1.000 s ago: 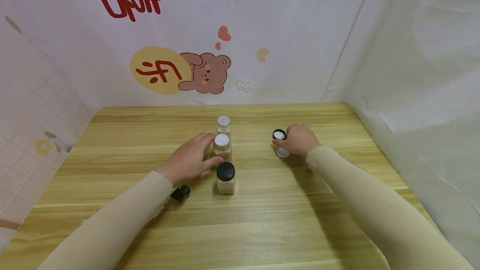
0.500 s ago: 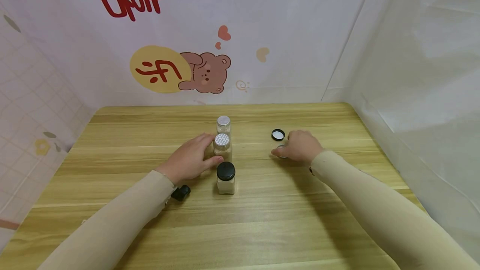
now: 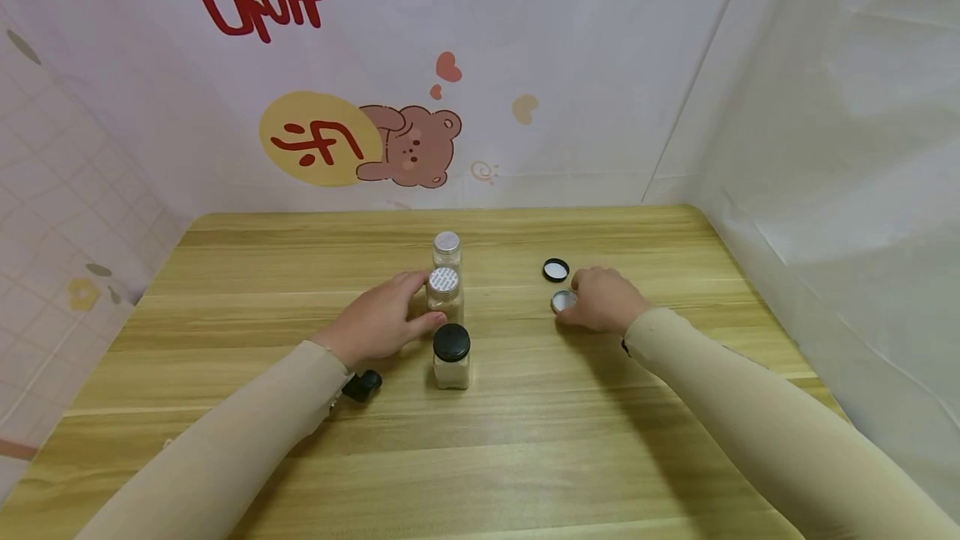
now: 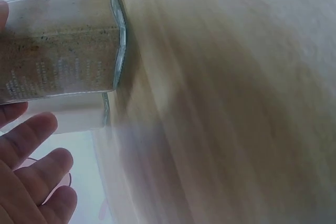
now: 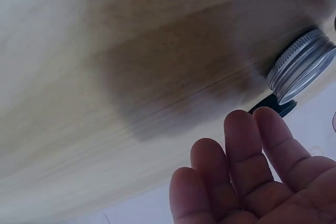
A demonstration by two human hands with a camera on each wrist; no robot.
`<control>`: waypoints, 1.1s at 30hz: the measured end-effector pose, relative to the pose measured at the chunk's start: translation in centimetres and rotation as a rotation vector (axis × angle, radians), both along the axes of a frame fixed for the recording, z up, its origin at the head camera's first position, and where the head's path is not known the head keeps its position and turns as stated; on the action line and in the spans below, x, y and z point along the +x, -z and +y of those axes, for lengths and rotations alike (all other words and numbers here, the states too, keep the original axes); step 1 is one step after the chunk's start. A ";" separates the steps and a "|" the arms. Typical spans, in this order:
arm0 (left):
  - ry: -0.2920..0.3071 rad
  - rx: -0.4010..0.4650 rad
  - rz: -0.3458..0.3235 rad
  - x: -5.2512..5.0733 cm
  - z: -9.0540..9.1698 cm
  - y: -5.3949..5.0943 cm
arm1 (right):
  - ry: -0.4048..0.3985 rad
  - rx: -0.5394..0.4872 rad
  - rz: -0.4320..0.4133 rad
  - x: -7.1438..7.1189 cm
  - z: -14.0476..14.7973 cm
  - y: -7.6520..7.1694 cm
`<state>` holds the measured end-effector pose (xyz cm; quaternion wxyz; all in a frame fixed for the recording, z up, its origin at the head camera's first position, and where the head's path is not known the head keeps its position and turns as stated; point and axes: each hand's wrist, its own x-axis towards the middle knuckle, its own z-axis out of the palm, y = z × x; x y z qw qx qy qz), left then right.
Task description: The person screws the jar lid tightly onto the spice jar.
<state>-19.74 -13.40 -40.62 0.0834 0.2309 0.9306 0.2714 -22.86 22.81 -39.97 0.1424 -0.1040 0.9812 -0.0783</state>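
Around the middle jar [image 3: 445,300], which has a silver patterned cap, my left hand [image 3: 378,317] curves its thumb and fingers. In the left wrist view this jar [image 4: 58,51] shows brown powder, with fingers of the hand [image 4: 34,174] beside and beneath it. My right hand [image 3: 606,302] is at the right side of a silver lid [image 3: 561,302] lying on the table, its underside up. The right wrist view shows the lid [image 5: 302,64] near the relaxed fingers of that hand [image 5: 252,182], with a gap between. A black lid [image 3: 556,271] lies just behind.
A black-capped jar [image 3: 452,361] stands in front of the middle jar, and a silver-capped jar [image 3: 447,248] behind it. A black object [image 3: 364,387] sits by the left cuff. A printed white sheet [image 3: 585,65] backs the wooden table [image 3: 525,457].
My right hand has let go of the black lid, leaving it flat, and moved slightly toward me and right, beside the silver lid. The left hand and jars look the same.
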 end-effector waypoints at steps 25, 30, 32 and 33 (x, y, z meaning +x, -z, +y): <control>-0.018 0.140 -0.112 -0.2 0.2 0.2 | -0.032 -0.035 0.024 0.1 -0.4 0.5; -0.018 0.146 -0.117 -0.3 0.2 0.5 | -0.022 -0.061 0.015 0.2 -0.5 0.4; -0.015 0.149 -0.114 -0.4 0.1 0.6 | -0.022 -0.068 0.013 0.2 -0.6 0.4; -0.013 0.152 -0.112 -0.4 0.1 0.7 | -0.023 -0.072 0.013 0.2 -0.7 0.4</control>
